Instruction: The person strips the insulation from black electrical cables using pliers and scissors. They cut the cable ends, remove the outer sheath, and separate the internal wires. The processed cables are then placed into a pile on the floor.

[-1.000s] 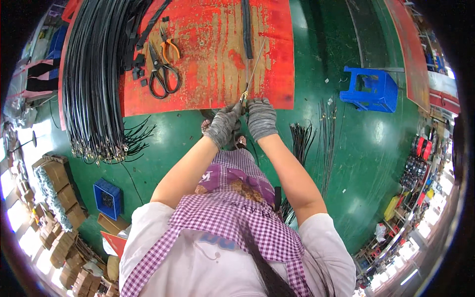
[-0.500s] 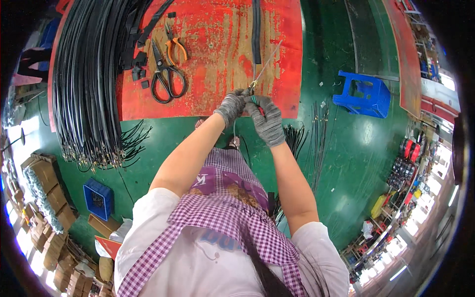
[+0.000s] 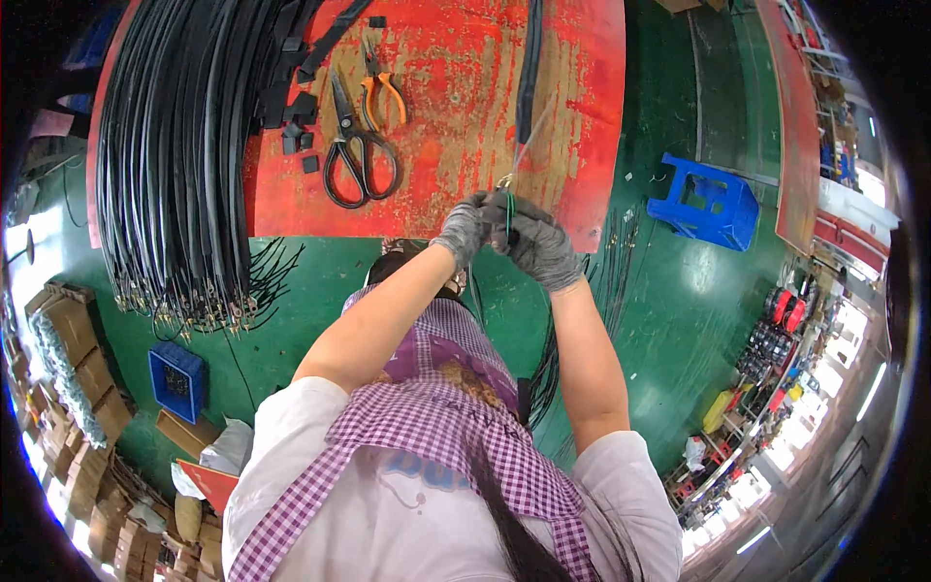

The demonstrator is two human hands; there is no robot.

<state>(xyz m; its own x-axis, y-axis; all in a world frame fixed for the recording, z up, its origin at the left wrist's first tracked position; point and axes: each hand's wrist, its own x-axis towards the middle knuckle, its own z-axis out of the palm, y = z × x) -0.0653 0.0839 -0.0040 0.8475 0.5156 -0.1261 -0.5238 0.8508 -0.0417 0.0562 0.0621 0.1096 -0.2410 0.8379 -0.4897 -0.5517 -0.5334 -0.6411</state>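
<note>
1. The gloved right hand is closed on a green wire, rightward and nearside of the scissors; the gloved left hand touches it, fingers curled, its hold hidden.
2. Worn red surface: pliers just right of the scissors, black sleeve farther right, cable bundle left.
3. Green floor: blue stool well right of the scissors, blue crate nearside left.
4. Since a second ago, the right hand has turned toward the left.
5. Count: one scissors, pliers, sleeve, stool, crate; bundled cables uncountable.
</note>
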